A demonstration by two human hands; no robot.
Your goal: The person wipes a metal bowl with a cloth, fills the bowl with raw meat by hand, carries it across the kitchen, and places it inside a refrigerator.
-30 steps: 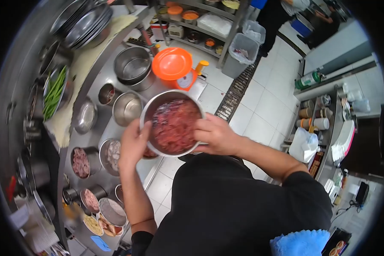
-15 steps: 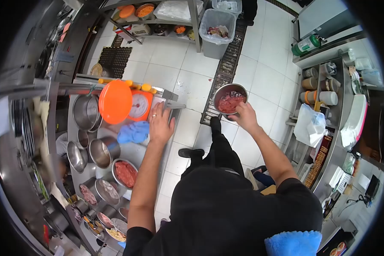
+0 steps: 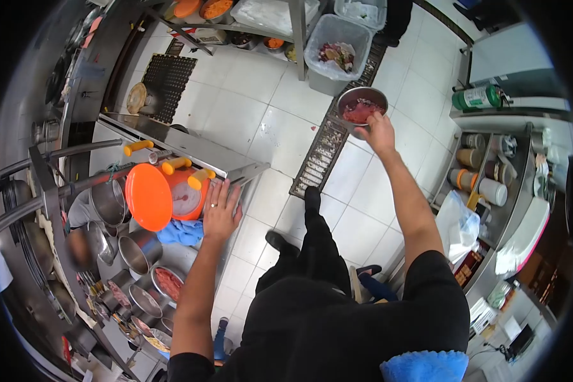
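Observation:
My right hand (image 3: 379,132) grips the rim of a metal pot (image 3: 345,95) held out over the floor drain. Red meat (image 3: 361,111) lies inside the pot. My left hand (image 3: 221,211) has its fingers spread and holds nothing; it is at the table's edge, beside an orange scale (image 3: 188,196). An orange plate (image 3: 149,197) stands at the scale's left. A blue cloth (image 3: 181,233) lies just left of my left wrist. Further down the table, a bowl of red meat (image 3: 169,282) sits near a metal pot (image 3: 140,251).
A lined bin (image 3: 339,57) with scraps stands beyond the held pot. The drain grate (image 3: 318,159) crosses the tiled floor. Shelves with jars (image 3: 471,159) are at right. Another person's leg (image 3: 398,22) shows by the bins, and another's foot (image 3: 369,270) behind me.
The pot was first in both hands over the table; my left hand let go and my right hand carried it right, then further forward. The view has turned toward the floor.

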